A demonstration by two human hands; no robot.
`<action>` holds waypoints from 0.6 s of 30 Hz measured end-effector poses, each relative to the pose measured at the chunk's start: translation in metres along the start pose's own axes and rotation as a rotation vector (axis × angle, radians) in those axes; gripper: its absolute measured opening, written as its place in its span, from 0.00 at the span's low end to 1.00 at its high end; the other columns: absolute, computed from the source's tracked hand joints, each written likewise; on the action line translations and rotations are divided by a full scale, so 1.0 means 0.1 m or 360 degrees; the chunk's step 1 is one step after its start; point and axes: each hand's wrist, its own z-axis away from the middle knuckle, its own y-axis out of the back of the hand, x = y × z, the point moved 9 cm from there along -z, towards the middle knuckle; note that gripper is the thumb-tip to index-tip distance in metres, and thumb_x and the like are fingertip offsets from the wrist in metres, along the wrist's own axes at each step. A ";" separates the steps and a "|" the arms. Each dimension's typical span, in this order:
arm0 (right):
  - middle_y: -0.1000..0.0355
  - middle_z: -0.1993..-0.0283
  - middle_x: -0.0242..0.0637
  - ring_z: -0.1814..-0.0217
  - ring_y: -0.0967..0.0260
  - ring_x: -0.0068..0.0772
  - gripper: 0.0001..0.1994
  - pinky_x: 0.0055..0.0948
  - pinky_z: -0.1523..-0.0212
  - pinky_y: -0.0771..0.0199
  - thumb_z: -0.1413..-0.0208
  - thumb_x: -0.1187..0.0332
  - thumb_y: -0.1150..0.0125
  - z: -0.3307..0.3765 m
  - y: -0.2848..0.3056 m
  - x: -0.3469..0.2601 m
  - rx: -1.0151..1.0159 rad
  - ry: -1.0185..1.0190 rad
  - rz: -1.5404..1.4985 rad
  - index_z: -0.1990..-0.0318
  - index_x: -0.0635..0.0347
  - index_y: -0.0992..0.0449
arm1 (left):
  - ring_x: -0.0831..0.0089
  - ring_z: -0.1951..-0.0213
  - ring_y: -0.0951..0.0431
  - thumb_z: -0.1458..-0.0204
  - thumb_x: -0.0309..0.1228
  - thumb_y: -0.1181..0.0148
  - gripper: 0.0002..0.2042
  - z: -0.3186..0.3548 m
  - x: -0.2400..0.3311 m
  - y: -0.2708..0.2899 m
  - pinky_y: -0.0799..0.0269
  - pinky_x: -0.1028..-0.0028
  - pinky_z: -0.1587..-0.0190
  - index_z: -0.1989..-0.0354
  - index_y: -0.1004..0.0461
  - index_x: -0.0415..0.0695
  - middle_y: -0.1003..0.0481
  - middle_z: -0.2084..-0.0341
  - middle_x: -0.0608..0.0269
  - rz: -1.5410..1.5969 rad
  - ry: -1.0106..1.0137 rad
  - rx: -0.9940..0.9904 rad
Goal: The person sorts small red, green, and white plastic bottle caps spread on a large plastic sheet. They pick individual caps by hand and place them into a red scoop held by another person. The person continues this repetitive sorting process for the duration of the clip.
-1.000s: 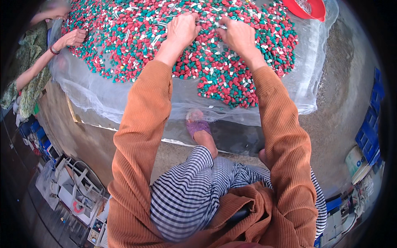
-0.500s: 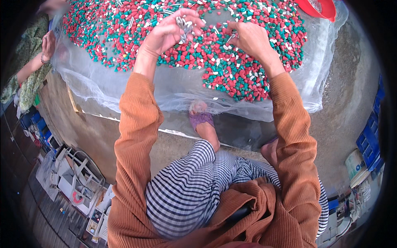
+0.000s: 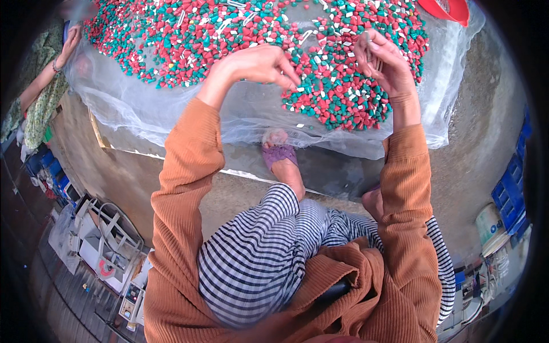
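Bare mesh sheet (image 3: 166, 108) fronted the colourful pile (image 3: 191, 54)
Left hand (image 3: 262, 66) bent fingers over it, couldn't tell the grip; right hand (image 3: 389, 64) half-curled, contents unclear; red bowl (image 3: 452, 10) hogged the far right.

We are seeing blue plastic crates (image 3: 508, 197) standing at the right, a whitish bucket (image 3: 488, 224) sitting beside them, and brownish concrete floor (image 3: 457, 188) spreading to their left.

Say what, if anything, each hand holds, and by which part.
Right hand: apparently thin pieces within its curled grasp; gripped part unclear. Left hand: cannot tell, palm hidden.
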 end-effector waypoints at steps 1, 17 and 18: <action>0.31 0.70 0.38 0.78 0.36 0.17 0.09 0.13 0.86 0.48 0.39 0.65 0.51 -0.01 -0.05 -0.04 -0.0052 0.0049 -0.0092 0.58 0.61 0.31 | 0.71 0.67 0.19 0.48 0.36 0.40 0.13 0.04 0.00 -0.01 0.26 0.71 0.61 0.55 0.20 0.49 0.19 0.70 0.57 0.0098 -0.0015 -0.0017; 0.48 0.85 0.15 0.87 0.57 0.08 0.12 0.16 0.87 0.63 0.41 0.58 0.41 0.14 0.04 0.53 0.0878 -0.0461 0.0132 0.72 0.53 0.26 | 0.55 0.70 0.22 0.56 0.38 0.36 0.12 -0.21 0.16 0.46 0.27 0.59 0.67 0.68 0.25 0.44 0.23 0.77 0.56 -0.0650 0.0338 0.1057; 0.48 0.83 0.15 0.87 0.58 0.08 0.12 0.15 0.88 0.63 0.37 0.58 0.46 0.17 0.06 0.63 0.0930 -0.0529 -0.0016 0.64 0.58 0.28 | 0.59 0.72 0.22 0.57 0.37 0.36 0.11 -0.10 0.28 0.53 0.28 0.62 0.69 0.69 0.26 0.44 0.25 0.79 0.57 -0.0553 0.0275 0.1178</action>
